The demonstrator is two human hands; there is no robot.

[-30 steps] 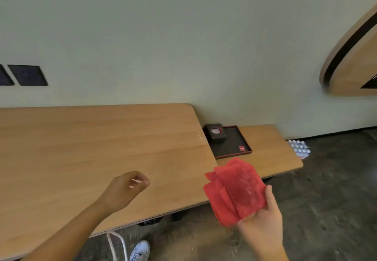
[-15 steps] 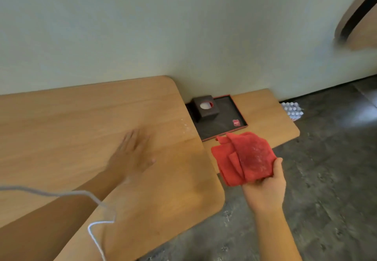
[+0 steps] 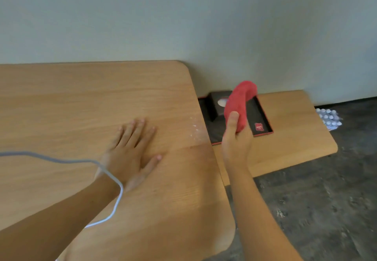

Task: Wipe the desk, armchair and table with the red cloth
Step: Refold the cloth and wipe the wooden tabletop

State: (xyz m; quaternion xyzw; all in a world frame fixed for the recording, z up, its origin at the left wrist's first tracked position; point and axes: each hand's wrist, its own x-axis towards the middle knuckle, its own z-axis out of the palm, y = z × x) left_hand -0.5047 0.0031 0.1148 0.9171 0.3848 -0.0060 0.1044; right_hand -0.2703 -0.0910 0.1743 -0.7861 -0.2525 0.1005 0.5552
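The wooden desk fills the left and centre of the head view, its right edge running down the middle. My left hand lies flat on the desk, palm down, fingers spread. My right hand is raised just past the desk's right edge and grips the red cloth, which stands up folded and curls over at the top. A patch of white specks sits on the desk near its right edge. A lower wooden table lies to the right against the wall. No armchair is in view.
A black tray with a red rim sits on the lower table and holds a dark tissue box, partly hidden by the cloth. A pack of white-capped bottles stands on the dark floor. A white cable loops over my left wrist.
My left hand went from raised and curled to flat on the desk. My right hand lifted the red cloth up and forward, over the tray. The view dropped closer to the desk.
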